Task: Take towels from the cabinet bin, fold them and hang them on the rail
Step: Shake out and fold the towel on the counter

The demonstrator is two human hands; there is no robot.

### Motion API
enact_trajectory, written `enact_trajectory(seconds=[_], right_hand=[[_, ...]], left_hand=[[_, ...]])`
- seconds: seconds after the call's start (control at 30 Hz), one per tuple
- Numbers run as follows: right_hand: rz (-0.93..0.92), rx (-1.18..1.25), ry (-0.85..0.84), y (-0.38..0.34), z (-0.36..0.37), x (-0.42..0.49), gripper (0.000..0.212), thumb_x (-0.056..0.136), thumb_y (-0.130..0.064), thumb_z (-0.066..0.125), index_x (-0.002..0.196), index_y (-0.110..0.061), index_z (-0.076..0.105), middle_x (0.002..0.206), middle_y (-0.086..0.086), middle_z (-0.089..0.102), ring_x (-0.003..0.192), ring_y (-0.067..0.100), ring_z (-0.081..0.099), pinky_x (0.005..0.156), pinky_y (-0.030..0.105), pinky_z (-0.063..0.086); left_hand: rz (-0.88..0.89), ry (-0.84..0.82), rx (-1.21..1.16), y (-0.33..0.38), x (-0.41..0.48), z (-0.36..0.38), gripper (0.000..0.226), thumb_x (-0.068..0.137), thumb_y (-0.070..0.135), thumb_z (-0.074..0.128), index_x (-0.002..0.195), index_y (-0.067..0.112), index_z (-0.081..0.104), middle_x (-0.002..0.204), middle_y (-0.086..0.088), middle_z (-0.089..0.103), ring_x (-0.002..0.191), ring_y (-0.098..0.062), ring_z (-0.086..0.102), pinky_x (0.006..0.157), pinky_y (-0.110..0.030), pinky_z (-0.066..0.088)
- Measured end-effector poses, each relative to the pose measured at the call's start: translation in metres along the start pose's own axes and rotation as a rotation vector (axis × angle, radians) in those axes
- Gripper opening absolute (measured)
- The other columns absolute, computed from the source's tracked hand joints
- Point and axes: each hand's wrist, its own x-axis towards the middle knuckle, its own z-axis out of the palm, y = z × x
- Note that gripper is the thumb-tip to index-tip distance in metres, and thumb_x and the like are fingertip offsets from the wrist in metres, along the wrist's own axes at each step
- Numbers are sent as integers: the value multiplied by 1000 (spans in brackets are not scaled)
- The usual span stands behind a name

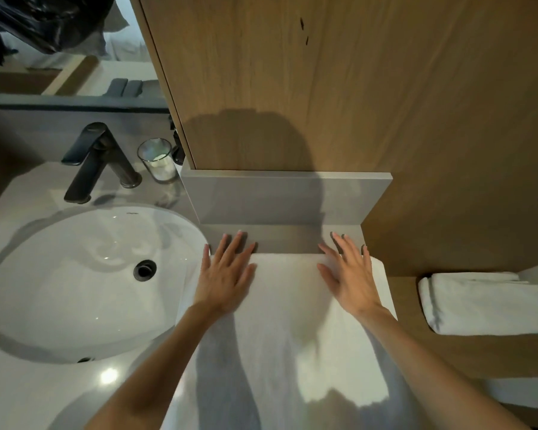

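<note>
A white towel lies spread flat on the counter to the right of the sink, reaching from the grey backsplash down past the bottom of the view. My left hand presses flat on its far left corner with fingers straight and spread. My right hand lies flat on its far right part, fingers straight. A second white towel, folded, hangs or sits at the right against the wooden wall; what carries it is hidden. No cabinet bin is visible.
A round white sink with a dark drain fills the left. Behind it stand a black faucet and a glass tumbler. A wooden panel and grey backsplash rise just beyond the towel.
</note>
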Motion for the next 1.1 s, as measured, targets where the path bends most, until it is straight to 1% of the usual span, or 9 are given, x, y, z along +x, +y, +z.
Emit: enact_trajectory(seconds=[0.07, 0.13, 0.23, 0.37, 0.53, 0.67, 0.8, 0.97, 1.1], right_hand=[[-28, -13, 8, 6, -5, 0, 54, 97, -58, 28, 142, -32, 42, 147, 1, 40, 136, 24, 34, 112, 45, 29], [-45, -74, 4, 13, -12, 1, 55, 95, -61, 30, 140, -32, 43, 132, 1, 49, 120, 23, 44, 99, 40, 40], [-49, -176, -45, 24, -26, 7, 56, 89, -67, 36, 127, -29, 51, 117, -2, 53, 106, 21, 46, 88, 37, 36], [29, -244, -192, 32, -43, 18, 53, 83, -70, 41, 107, -24, 52, 113, -3, 50, 104, 18, 39, 85, 36, 32], [52, -254, -373, 26, -58, 29, 38, 90, -61, 49, 101, -24, 54, 112, -3, 45, 108, 20, 34, 89, 39, 28], [26, -146, -428, 21, -82, 30, 17, 98, -40, 50, 94, -24, 47, 97, -4, 60, 100, 20, 50, 83, 37, 27], [-14, -142, -291, 15, -106, 33, 4, 100, -24, 47, 97, -22, 48, 110, 0, 61, 88, 20, 53, 73, 32, 32], [-47, -142, -71, 10, -131, 37, 12, 101, -16, 45, 108, -19, 53, 113, 2, 58, 90, 20, 56, 73, 33, 44], [-53, -161, 110, 5, -143, 32, 18, 97, -9, 51, 113, -16, 56, 115, 4, 58, 100, 22, 56, 81, 34, 49]], left_hand=[[30, 66, -72, -11, -2, -1, 57, 99, 50, 12, 151, 32, 26, 160, 8, 17, 148, -14, 12, 121, -41, 4], [-1, 131, -144, -23, -7, -5, 56, 99, 45, 20, 147, 21, 37, 146, -1, 37, 132, -20, 36, 116, -40, 23], [-73, 153, -163, -37, -11, -14, 56, 96, 51, 26, 134, 14, 46, 124, -7, 42, 108, -24, 42, 97, -40, 41], [-72, 143, -71, -56, -6, -19, 63, 89, 66, 30, 114, 15, 56, 106, -1, 54, 91, -26, 49, 77, -38, 45], [-120, -115, -113, -85, 2, -32, 56, 92, 61, 39, 91, 9, 59, 84, 3, 51, 84, -24, 42, 79, -45, 44], [41, -113, -149, -96, 4, -56, 23, 99, 29, 51, 100, 12, 66, 94, -2, 58, 89, -22, 48, 80, -39, 45], [140, 55, -118, -94, 13, -80, 14, 95, 10, 57, 103, 9, 68, 104, -7, 61, 94, -28, 54, 78, -33, 44], [177, 274, -49, -79, 20, -111, 17, 93, 7, 56, 107, 9, 66, 107, -8, 60, 89, -30, 53, 66, -45, 52], [163, 383, -41, -62, 16, -129, 20, 91, 3, 59, 109, 8, 65, 107, -9, 57, 91, -29, 53, 61, -39, 52]])
